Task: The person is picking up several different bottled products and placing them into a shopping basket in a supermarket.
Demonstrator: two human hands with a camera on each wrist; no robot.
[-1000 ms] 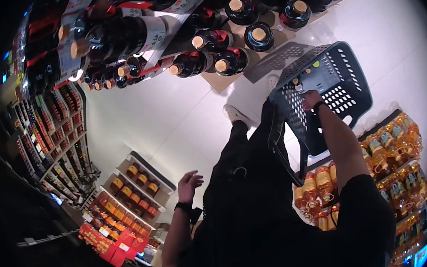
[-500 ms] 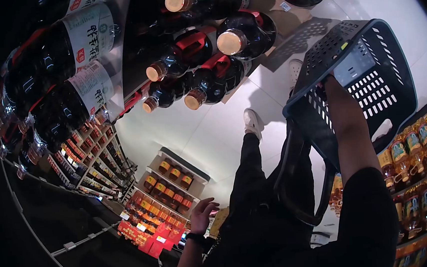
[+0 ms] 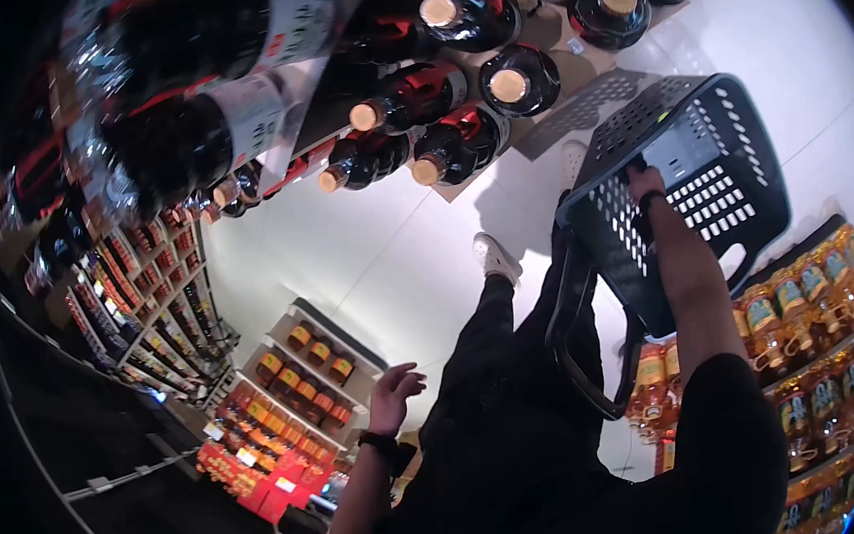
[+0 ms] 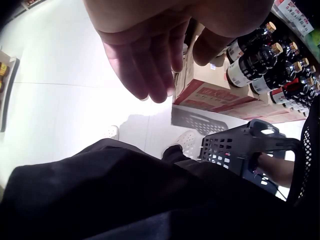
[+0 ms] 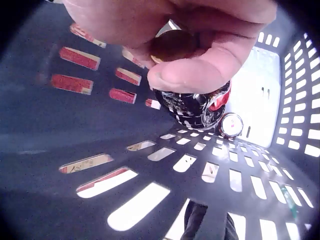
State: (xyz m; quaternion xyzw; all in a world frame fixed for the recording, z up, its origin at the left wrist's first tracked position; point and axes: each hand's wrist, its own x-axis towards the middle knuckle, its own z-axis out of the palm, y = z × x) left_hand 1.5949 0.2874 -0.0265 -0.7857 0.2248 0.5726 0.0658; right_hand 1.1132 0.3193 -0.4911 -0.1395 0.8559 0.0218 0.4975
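My right hand (image 3: 646, 185) reaches down into a dark grey shopping basket (image 3: 652, 114). In the right wrist view its thumb and fingers curl round the neck of a dark bottle (image 5: 192, 109), just at the gold cap (image 5: 173, 46). A red part shows on the bottle's side, and its lower end stands near the basket's floor. Beside it is a small round container (image 5: 231, 124) with a whitish top. My left hand (image 3: 393, 395) hangs in the air away from the shelves, holding nothing, its fingers loosely bent.
Large soy sauce bottles (image 3: 457, 144) with tan caps stand on cardboard boxes (image 4: 215, 90) ahead. Oil bottles (image 3: 786, 309) fill shelves at the right. Shelves of jars (image 3: 305, 377) stand at the left. The basket's black handle (image 3: 579, 355) leans against my leg. White floor (image 3: 347, 273) lies between.
My right hand went deeper into the basket, and its wrist now shows again higher up. The head view swung in close and then back. My left hand stays loose.
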